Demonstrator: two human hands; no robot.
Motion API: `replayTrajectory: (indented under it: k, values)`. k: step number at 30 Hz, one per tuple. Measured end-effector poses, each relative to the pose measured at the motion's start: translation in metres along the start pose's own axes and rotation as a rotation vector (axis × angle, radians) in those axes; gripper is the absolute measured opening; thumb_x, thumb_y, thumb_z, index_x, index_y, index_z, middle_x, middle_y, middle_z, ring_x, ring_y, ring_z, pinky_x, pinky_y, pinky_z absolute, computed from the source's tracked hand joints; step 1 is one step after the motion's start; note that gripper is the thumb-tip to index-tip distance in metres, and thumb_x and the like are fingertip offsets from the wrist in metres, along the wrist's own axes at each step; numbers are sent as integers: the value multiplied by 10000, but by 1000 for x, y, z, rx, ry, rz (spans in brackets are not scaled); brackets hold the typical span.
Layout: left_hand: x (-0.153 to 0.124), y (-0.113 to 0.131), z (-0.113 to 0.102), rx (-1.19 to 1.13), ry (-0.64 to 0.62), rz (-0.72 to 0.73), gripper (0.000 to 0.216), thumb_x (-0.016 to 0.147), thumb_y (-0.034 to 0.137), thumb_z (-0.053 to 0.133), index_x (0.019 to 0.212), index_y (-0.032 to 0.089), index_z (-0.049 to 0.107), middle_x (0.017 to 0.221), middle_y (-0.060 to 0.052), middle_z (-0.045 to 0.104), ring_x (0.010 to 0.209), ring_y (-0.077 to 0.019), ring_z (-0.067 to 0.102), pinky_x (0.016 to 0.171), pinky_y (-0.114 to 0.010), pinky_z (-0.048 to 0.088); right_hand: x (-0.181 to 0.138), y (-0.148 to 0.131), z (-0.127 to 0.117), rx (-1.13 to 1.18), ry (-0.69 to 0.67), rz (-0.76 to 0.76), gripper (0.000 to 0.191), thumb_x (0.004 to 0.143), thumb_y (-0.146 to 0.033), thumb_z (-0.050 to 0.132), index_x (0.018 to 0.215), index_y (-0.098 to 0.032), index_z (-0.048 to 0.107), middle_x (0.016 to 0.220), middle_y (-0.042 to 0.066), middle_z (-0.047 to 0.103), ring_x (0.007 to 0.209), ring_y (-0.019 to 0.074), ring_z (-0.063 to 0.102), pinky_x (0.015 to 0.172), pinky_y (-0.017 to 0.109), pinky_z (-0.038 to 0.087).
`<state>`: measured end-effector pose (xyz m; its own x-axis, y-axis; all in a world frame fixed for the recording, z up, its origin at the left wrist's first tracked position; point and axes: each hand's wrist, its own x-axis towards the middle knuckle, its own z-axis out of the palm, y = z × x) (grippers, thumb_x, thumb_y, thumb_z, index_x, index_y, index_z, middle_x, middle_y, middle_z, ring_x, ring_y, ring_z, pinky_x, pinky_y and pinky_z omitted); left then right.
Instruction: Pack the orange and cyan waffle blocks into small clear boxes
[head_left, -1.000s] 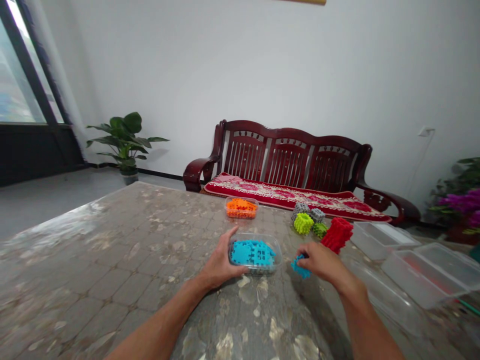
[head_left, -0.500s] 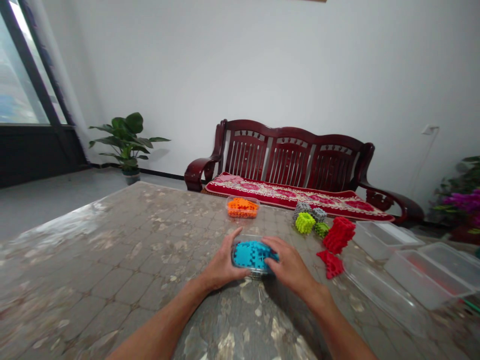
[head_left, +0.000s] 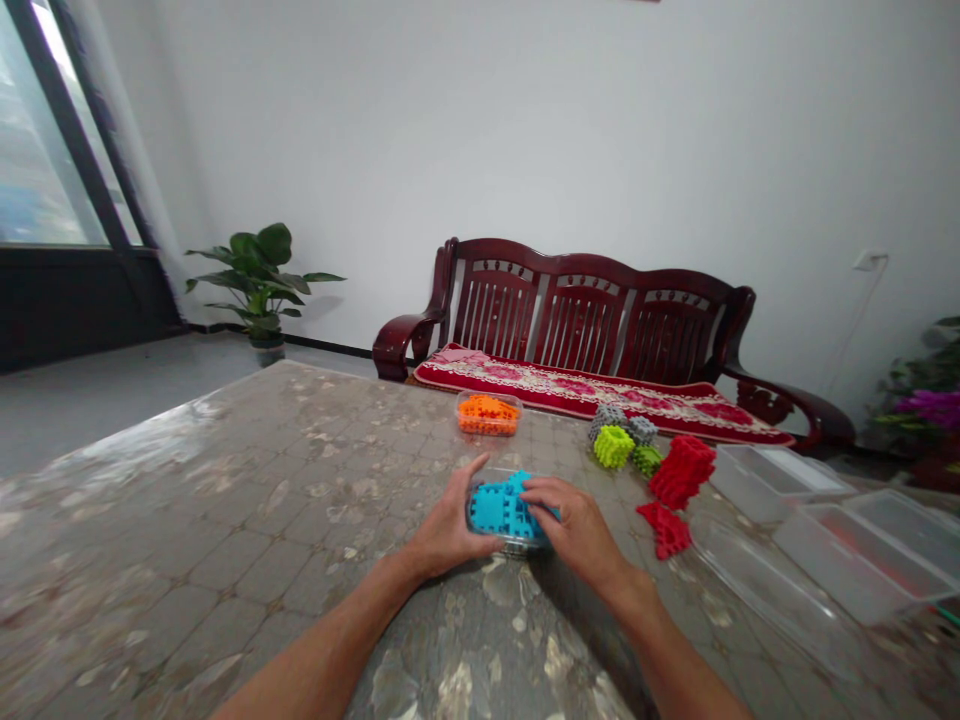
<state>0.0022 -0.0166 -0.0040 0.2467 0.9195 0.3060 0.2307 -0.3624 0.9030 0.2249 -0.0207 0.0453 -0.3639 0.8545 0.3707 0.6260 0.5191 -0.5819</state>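
Observation:
A small clear plastic box (head_left: 517, 547) stands on the table before me, filled with blue interlocking blocks (head_left: 491, 509). My left hand (head_left: 448, 519) wraps round the box's left end, thumb on the near side and fingers on the far side. Over the right end, my right hand (head_left: 576, 517) has its fingers bent and pinched on a blue block, which they partly hide. One blue piece rises above the others beside those fingertips. Farther back sits a similar clear box (head_left: 520, 410) with orange blocks (head_left: 487, 412) in it.
On the right of the patterned table (head_left: 247, 520) lie grey blocks (head_left: 609, 417), lime-green blocks (head_left: 613, 447) and red blocks (head_left: 682, 472). Beyond them are a clear lid (head_left: 772, 590) and translucent bins (head_left: 847, 560). A wooden bench (head_left: 577, 300) stands behind the table.
My right fingers have drawn together over the box's right end. A blue piece now sticks up higher beside them. My left hand keeps its hold, and the view has shifted slightly.

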Motion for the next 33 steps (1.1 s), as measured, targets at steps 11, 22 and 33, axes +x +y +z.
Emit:
replayTrajectory:
  k: [11, 22, 33]
  values:
    - [0, 6, -1, 16, -35, -10, 1021, 606, 197, 822, 1495, 252, 325, 1471, -126, 427, 1318, -338, 476, 1111, -517, 416, 3, -14, -5, -329, 49, 244, 187, 902, -357, 588, 998, -232, 688, 1012, 88, 719, 1007, 261, 629, 903, 381, 450]
    - [1, 10, -4, 248, -98, 27, 697, 646, 217, 799, 1301, 228, 564, 1506, -143, 327, 1408, -360, 375, 1160, -527, 345, 2, -8, -1, -273, 33, 179, 300, 893, -310, 598, 1172, -219, 660, 1150, 75, 710, 1089, 253, 615, 965, 368, 429]
    - [-2, 11, 0, 304, -54, 63, 629, 663, 259, 797, 1242, 200, 558, 1465, -162, 381, 1383, -348, 423, 1132, -507, 398, 3, -13, -5, -149, -66, 71, 583, 813, -218, 639, 1390, -218, 561, 1334, 77, 654, 1196, 248, 588, 1063, 399, 402]
